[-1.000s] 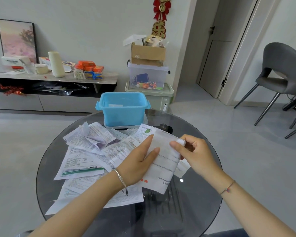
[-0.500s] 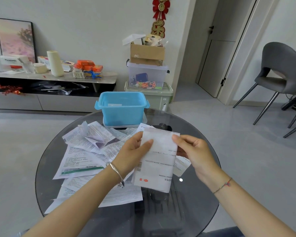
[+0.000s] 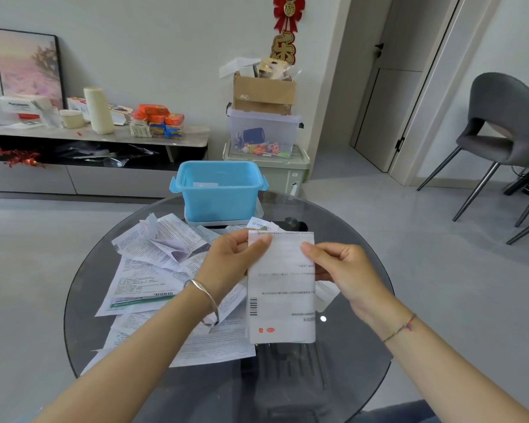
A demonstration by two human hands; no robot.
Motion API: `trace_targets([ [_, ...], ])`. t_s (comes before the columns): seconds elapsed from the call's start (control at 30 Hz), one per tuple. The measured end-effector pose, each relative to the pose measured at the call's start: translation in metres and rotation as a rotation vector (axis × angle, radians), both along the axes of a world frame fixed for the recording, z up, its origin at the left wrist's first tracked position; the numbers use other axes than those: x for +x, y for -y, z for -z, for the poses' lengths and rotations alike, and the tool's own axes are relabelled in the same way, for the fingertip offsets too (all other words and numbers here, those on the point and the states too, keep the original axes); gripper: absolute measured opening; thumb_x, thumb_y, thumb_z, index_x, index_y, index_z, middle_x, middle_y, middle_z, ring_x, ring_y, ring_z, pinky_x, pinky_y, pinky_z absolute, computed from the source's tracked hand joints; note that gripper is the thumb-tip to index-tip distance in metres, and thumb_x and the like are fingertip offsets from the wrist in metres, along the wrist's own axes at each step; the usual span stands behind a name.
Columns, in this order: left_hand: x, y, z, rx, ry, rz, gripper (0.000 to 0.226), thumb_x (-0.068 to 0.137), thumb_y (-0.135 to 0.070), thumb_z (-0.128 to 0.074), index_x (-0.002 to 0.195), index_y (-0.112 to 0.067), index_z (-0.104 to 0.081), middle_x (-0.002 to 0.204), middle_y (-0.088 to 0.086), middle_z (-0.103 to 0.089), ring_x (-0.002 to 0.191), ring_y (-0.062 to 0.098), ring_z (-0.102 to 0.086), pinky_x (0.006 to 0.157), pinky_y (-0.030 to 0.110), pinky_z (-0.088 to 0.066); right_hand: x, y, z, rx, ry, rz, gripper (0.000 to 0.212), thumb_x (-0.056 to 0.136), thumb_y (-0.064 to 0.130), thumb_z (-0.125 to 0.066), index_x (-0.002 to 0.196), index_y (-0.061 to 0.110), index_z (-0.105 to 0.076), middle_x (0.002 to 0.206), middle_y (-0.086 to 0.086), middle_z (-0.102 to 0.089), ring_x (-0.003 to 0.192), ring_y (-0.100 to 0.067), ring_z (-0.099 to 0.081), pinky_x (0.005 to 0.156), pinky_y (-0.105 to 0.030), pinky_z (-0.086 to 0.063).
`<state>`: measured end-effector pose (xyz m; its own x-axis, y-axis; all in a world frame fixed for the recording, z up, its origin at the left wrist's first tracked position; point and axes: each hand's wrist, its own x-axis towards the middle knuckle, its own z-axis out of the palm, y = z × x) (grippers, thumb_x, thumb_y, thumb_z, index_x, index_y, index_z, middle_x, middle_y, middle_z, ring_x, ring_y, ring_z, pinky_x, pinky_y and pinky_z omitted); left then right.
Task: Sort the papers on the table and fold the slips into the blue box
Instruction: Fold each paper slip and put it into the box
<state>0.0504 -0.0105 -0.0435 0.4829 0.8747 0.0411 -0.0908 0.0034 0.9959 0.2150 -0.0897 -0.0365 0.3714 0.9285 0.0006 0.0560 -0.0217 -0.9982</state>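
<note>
Over the table (image 3: 348,377), dead centre, the slip (image 3: 280,288) hangs upright, top corners pinched in the fingers (image 3: 310,248) of the left hand (image 3: 229,264) and right hand (image 3: 345,270). Box (image 3: 219,193) at 12 o'clock looks nearly empty, papers (image 3: 147,270) heaped toward 9 o'clock, so loads left tbh.

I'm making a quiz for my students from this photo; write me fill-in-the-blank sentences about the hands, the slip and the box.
The left hand and right hand pinch the slip near its ____ edge. The box beyond it is coloured ____. The pile of papers lies under the ____ forearm.
Missing words: top; blue; left.
</note>
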Motion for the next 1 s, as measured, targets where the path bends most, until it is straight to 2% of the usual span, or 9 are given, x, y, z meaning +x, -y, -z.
trace_targets([
  [0.17, -0.002, -0.007, -0.001, 0.322, -0.209, -0.009, 0.008, 0.084, -0.019, -0.07, 0.089, -0.018, -0.075, 0.075, -0.022, -0.071, 0.071, -0.008, -0.063, 0.062, 0.008, -0.047, 0.004, 0.003, -0.004, -0.061, 0.11, -0.088, 0.019, 0.087, 0.018, -0.066, 0.081, 0.002, -0.072, 0.074, -0.004, -0.072, 0.064, -0.01, -0.066, 0.059, -0.017, -0.05],
  [0.37, 0.001, -0.01, 0.003, 0.305, -0.18, -0.135, 0.009, 0.087, -0.022, -0.067, 0.081, -0.024, -0.073, 0.071, -0.02, -0.068, 0.063, -0.01, -0.058, 0.06, 0.005, -0.044, 0.0, 0.002, 0.003, -0.109, 0.081, -0.114, 0.017, 0.087, 0.022, -0.067, 0.079, 0.008, -0.074, 0.08, -0.005, -0.074, 0.071, -0.012, -0.068, 0.065, -0.019, -0.053],
  [0.47, -0.003, -0.011, 0.0, 0.308, -0.267, -0.012, 0.01, 0.088, -0.024, -0.066, 0.082, -0.018, -0.072, 0.059, -0.008, -0.065, 0.053, -0.001, -0.055, 0.053, 0.013, -0.048, 0.004, 0.003, 0.001, -0.132, 0.146, -0.104, 0.024, 0.085, 0.025, -0.068, 0.081, 0.002, -0.074, 0.084, -0.016, -0.073, 0.074, -0.017, -0.066, 0.07, -0.025, -0.054],
  [0.53, -0.005, -0.008, -0.002, 0.356, -0.341, 0.1, 0.013, 0.091, -0.025, -0.063, 0.084, -0.017, -0.069, 0.047, -0.009, -0.055, 0.046, 0.001, -0.05, 0.047, 0.015, -0.045, 0.004, 0.003, 0.001, -0.145, 0.192, -0.122, 0.03, 0.085, 0.029, -0.068, 0.082, 0.0, -0.072, 0.087, -0.02, -0.071, 0.075, -0.02, -0.064, 0.073, -0.029, -0.053],
  [0.6, -0.003, -0.005, -0.001, 0.373, -0.336, 0.151, 0.021, 0.094, -0.025, -0.059, 0.075, -0.017, -0.065, 0.044, -0.01, -0.045, 0.044, 0.003, -0.044, 0.046, 0.014, -0.041, 0.003, 0.003, 0.001, -0.156, 0.224, -0.121, 0.033, 0.087, 0.034, -0.064, 0.082, 0.002, -0.071, 0.081, -0.016, -0.069, 0.074, -0.019, -0.062, 0.07, -0.029, -0.05],
  [0.67, -0.003, -0.007, 0.0, 0.378, -0.308, 0.087, 0.029, 0.096, -0.022, -0.056, 0.067, -0.018, -0.062, 0.044, -0.014, -0.042, 0.042, 0.001, -0.041, 0.045, 0.01, -0.037, 0.004, 0.003, 0.0, -0.18, 0.183, -0.103, 0.035, 0.09, 0.038, -0.059, 0.088, 0.006, -0.072, 0.082, -0.01, -0.07, 0.073, -0.017, -0.063, 0.068, -0.026, -0.049],
  [0.8, -0.004, -0.013, 0.007, 0.386, -0.325, -0.005, 0.03, 0.096, -0.027, -0.053, 0.082, -0.005, -0.069, 0.064, -0.003, -0.054, 0.055, 0.003, -0.044, 0.052, 0.01, -0.039, 0.006, 0.006, -0.004, -0.172, 0.091, -0.123, 0.027, 0.091, 0.033, -0.06, 0.087, 0.01, -0.074, 0.08, -0.003, -0.074, 0.067, -0.01, -0.067, 0.057, -0.016, -0.048],
  [0.9, 0.0, -0.01, 0.011, 0.409, -0.383, 0.004, 0.041, 0.099, -0.028, -0.046, 0.066, -0.006, -0.053, 0.055, -0.007, -0.041, 0.046, 0.003, -0.036, 0.048, 0.013, -0.033, 0.004, 0.006, -0.002, -0.16, 0.091, -0.073, 0.021, 0.087, 0.03, -0.066, 0.08, 0.012, -0.074, 0.077, -0.004, -0.074, 0.065, -0.013, -0.067, 0.056, -0.019, -0.049],
  [1.0, 0.003, -0.003, 0.011, 0.347, -0.409, 0.081, 0.041, 0.102, -0.032, -0.037, 0.071, -0.006, -0.048, 0.054, -0.002, -0.05, 0.041, 0.004, -0.05, 0.042, 0.017, -0.04, 0.004, 0.005, 0.0, -0.133, 0.157, -0.015, 0.017, 0.084, 0.029, -0.07, 0.076, 0.015, -0.074, 0.076, -0.003, -0.074, 0.064, -0.015, -0.069, 0.056, -0.023, -0.05],
])
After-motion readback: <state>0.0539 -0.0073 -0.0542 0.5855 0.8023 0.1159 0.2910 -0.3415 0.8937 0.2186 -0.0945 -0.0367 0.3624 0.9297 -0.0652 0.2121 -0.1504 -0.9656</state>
